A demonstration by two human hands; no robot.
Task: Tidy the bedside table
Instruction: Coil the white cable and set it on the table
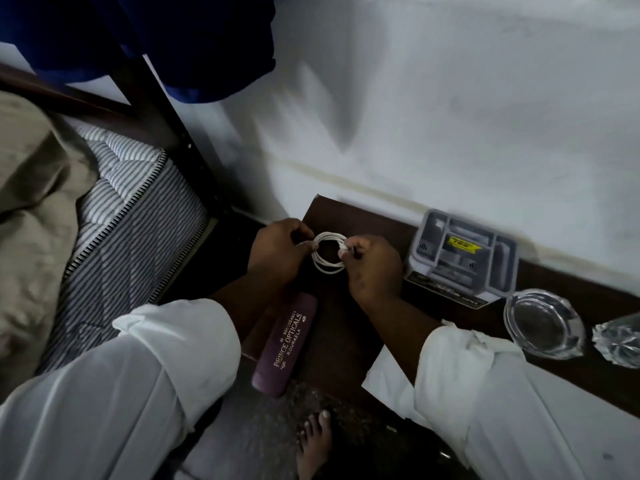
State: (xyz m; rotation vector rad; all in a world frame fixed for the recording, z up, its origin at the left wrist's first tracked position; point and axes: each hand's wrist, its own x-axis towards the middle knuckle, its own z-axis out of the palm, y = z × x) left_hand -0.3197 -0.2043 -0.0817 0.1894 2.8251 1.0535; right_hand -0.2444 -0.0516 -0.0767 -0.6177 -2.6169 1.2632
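Observation:
A white cable point(325, 266) wound into a small coil hangs between both hands above the dark wooden bedside table point(346, 327). My left hand point(277, 252) pinches the coil's left side. My right hand point(372, 268) pinches its right side, with the cable's plug end at the fingertips. A purple spectacle case point(289, 342) lies on the table's left edge, below my left wrist, partly overhanging. A white sheet of paper point(384, 382) lies under my right forearm.
A grey compartment organiser tray point(464, 256) stands on a flat box against the white wall. To its right sit a glass ashtray point(543, 322) and crumpled foil point(620, 337). The striped mattress point(131, 216) and bed frame are at left. A bare foot point(313, 445) stands on the floor.

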